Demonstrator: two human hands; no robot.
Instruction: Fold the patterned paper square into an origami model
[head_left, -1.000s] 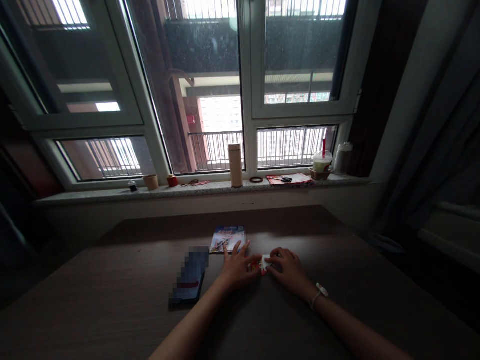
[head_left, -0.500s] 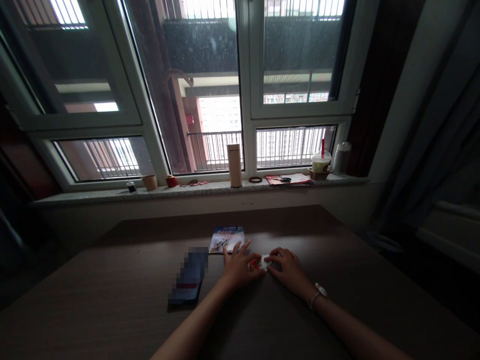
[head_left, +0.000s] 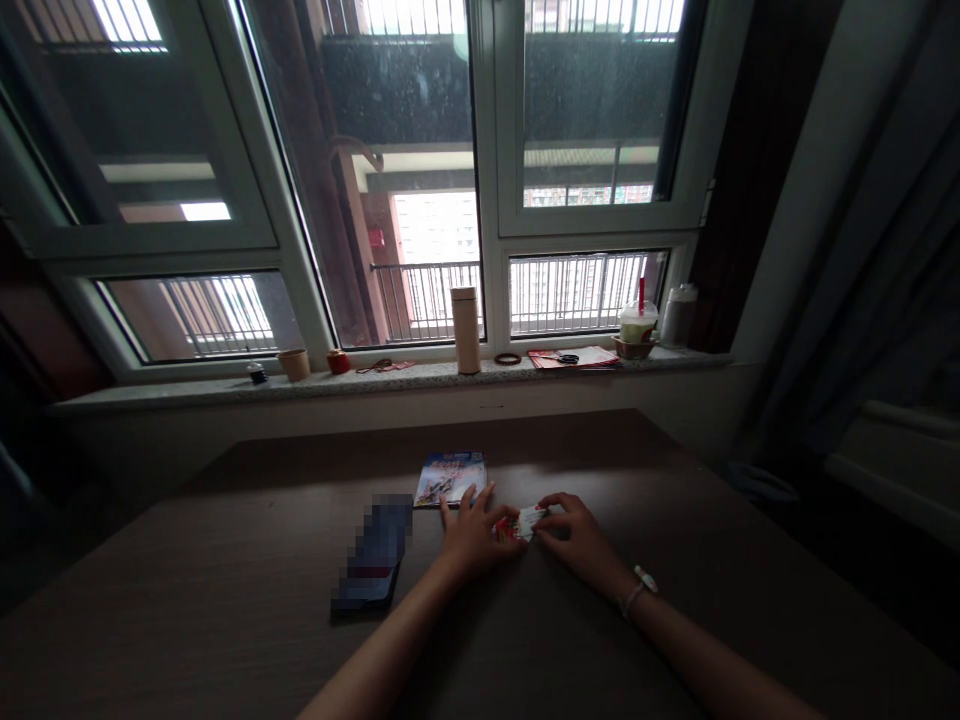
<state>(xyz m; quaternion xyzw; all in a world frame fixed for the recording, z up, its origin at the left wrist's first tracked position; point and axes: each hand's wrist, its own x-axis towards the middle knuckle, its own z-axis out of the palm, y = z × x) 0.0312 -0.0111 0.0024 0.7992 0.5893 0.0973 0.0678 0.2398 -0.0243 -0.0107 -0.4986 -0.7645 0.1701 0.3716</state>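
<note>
Booklet (head_left: 450, 477) taken as landmark; on the head feed I find a small red-and-white piece (head_left: 529, 520) just off its near right corner, resting on or just above the table (head_left: 225, 580), I cannot tell which. Left hand (head_left: 474, 535): thumb and forefinger pinch the red end, remaining fingers fanned toward the booklet's near edge, contact unclear. Right hand (head_left: 574, 530), farther right of the booklet: thumb and forefinger pinch the edge of the white end, other fingers curled, partly hidden. Risks, my judgement: uneven pull between the two pinches could crease or tear the piece, if it is as thin as it looks; a loose right pinch could let the white end slip; the fanned left fingers could nudge the booklet should that wrist turn. Appearance: busy red print nearer the booklet, mostly white away from it, any markings too small for me to read.
</note>
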